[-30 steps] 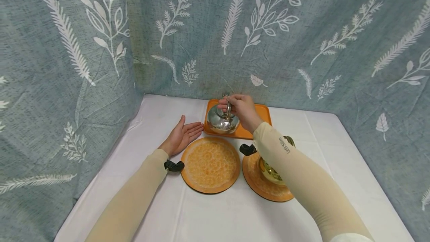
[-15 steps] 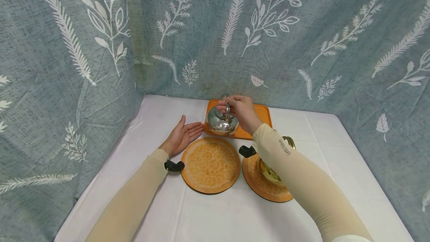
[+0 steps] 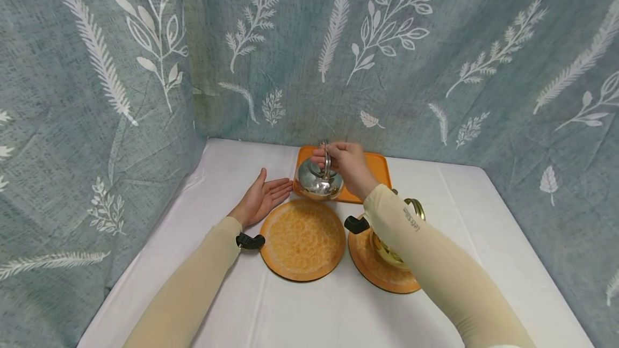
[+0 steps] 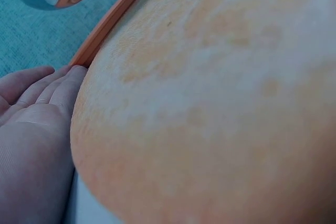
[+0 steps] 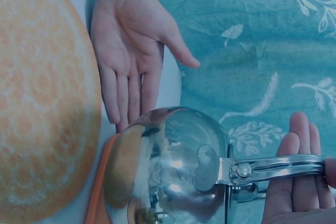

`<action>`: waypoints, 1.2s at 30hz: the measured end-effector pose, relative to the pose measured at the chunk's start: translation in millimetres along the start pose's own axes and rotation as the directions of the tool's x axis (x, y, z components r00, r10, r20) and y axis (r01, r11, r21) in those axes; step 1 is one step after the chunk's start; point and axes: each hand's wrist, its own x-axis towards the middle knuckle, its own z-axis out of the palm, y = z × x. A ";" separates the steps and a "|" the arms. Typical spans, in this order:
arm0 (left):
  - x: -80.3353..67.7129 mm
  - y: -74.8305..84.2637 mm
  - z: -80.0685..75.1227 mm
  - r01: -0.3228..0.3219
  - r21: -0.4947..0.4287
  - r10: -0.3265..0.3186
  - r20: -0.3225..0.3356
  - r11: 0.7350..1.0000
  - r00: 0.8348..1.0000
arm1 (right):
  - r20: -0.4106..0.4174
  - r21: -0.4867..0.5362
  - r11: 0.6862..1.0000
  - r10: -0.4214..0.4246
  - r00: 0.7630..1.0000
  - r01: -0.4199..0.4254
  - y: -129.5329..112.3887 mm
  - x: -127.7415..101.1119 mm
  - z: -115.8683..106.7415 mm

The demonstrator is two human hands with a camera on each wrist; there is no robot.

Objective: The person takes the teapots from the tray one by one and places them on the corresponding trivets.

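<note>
My right hand (image 3: 350,162) holds a shiny silver kettle (image 3: 319,181) by its arched handle (image 5: 278,167); the fingers pass under the handle. The kettle hangs over the left part of an orange tray (image 3: 382,171). In the left wrist view, curtain shows between the kettle's base (image 4: 63,1) and the tray's rim (image 4: 113,19), so it is raised. My left hand (image 3: 261,197) lies palm up and flat at the tray's left front corner, its fingertips at or touching the rim. A round orange-patterned placemat (image 3: 303,240) lies beside it.
A second round placemat (image 3: 382,273) lies to the right, bearing a gold-coloured pot (image 3: 387,254) partly hidden by my right sleeve. A white cloth (image 3: 309,316) covers the table. Teal leaf-print curtains (image 3: 300,42) stand behind and at both sides.
The kettle has come slightly toward the tray's front edge in my right hand. My left hand keeps its place. The whole head view has shifted a little.
</note>
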 end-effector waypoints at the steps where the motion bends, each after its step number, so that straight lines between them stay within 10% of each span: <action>1: -0.5 -0.6 -0.2 0.003 0.000 -0.003 0.002 1.000 1.000 | -0.001 0.002 1.000 0.005 1.000 -0.005 1.0 -1.0 -0.2; 36: -1.5 -0.4 -0.8 0.015 0.004 -0.015 -0.014 1.000 1.000 | 0.023 0.033 0.999 0.017 1.000 -0.018 3.2 -15.0 14.4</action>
